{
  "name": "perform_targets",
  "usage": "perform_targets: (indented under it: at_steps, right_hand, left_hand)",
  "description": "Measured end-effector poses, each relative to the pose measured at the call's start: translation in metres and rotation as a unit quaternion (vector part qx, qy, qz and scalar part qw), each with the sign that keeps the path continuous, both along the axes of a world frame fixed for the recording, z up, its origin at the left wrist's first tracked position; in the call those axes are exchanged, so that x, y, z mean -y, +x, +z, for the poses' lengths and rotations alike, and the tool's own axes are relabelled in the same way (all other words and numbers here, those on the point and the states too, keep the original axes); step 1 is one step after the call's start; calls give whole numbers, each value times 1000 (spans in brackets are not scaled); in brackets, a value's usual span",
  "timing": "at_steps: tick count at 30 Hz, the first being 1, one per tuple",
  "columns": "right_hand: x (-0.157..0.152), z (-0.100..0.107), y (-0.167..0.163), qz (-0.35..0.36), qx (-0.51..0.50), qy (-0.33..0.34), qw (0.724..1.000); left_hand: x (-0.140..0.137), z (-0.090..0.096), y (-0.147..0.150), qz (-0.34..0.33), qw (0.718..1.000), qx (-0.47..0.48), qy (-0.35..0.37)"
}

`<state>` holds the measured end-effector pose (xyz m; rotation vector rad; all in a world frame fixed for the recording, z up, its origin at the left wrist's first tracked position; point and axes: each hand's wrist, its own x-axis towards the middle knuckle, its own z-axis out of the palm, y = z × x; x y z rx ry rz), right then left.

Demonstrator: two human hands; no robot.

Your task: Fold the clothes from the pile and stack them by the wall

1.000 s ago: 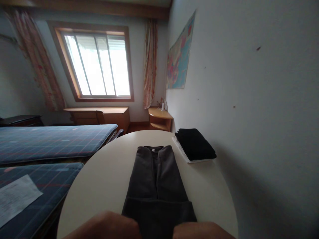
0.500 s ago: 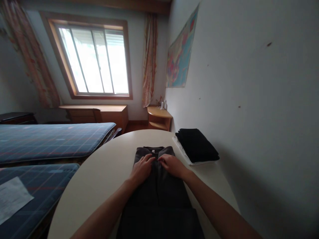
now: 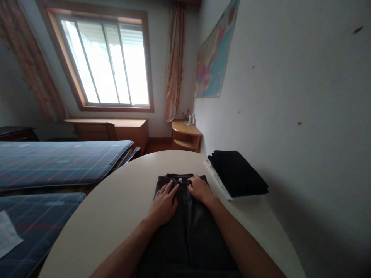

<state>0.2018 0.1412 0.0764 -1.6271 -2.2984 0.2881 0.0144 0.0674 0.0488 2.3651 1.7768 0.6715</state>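
A dark grey garment (image 3: 199,227) lies folded on the pale round table (image 3: 95,216), its neckline away from me. It has a seam or opening down the front and a small white label inside the neck. My left hand (image 3: 162,202) rests on the left front panel, fingers stretched out and spread just below the neckline. At the right side of the neck, my right hand (image 3: 199,189) has its fingers curled and pinched on the garment's edge. The near end of the garment runs out of the bottom of the view.
Black folded cloths (image 3: 239,173) sit on a white piece (image 3: 218,183) at the table's right, close to the wall (image 3: 319,166). Left of the table are two plaid mattresses (image 3: 66,160), the nearer bearing a paper sheet (image 3: 8,233). A corner shelf (image 3: 187,129) stands beyond.
My right hand has moved slightly up and outward to the garment's neck edge. My left hand has flattened, with its fingers more spread. The view has shifted a little.
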Motion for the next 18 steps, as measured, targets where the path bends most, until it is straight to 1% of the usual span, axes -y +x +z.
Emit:
perform_targets:
  at_steps: [2,5,7,8,9,11,13,14,16,18]
  right_hand:
    - [1,1,2,27,-33,21,999]
    - [-1,-1,7,108,-127,53,985]
    - [-4,-4,11,145,-142,52,978]
    - [-5,-6,13,147,-131,51,979]
    - [-7,-8,15,135,-115,55,983]
    - [-9,-13,17,76,-82,59,992]
    - [-11,-18,19,24,-43,28,998]
    - [-11,-21,19,14,-20,4,1000]
    - [-11,-24,20,20,20,-35,999]
    - [-11,-26,21,27,33,-44,998]
  left_hand:
    - [-1,-1,0,0,1000,3,-3]
    - [-1,-2,0,3,1000,9,-3]
    - [-1,-2,0,3,1000,11,-5]
    - [-1,-2,0,3,1000,12,-7]
    - [-1,-2,0,3,1000,12,-7]
    - [-1,-3,-1,1,1000,15,-9]
    - [-1,-4,-1,-2,1000,18,-12]
    - [-1,-4,-1,-3,1000,19,-13]
    - [-1,-4,0,-5,1000,24,-12]
    - [-1,-3,0,3,999,38,0]
